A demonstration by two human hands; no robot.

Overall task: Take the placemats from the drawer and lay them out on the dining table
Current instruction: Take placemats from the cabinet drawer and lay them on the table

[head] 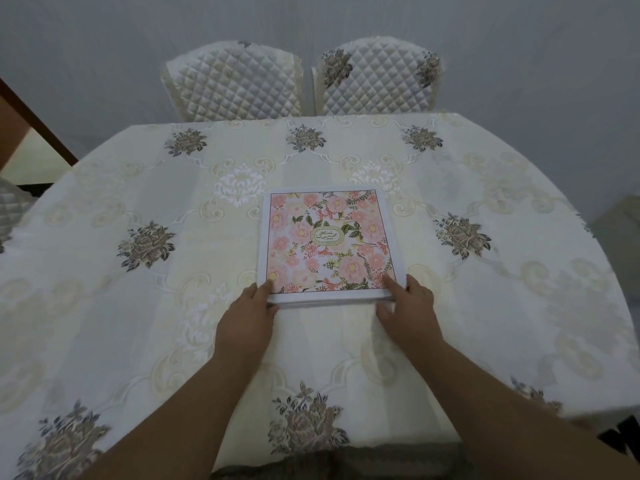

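Note:
A stack of square placemats (327, 242) with a pink floral print and white border lies in the middle of the dining table (104, 306), which is covered by a cream embroidered cloth. My left hand (247, 311) grips the stack's near left corner, thumb on top. My right hand (407, 308) holds the near right corner, thumb on top and fingers at the edge. The drawer is out of view.
Two chairs with quilted cream covers, one (233, 84) on the left and one (375, 81) on the right, stand at the table's far side against a grey wall. Another quilted chair edge (10, 209) shows at the left. A brown wooden edge (38, 123) runs at upper left.

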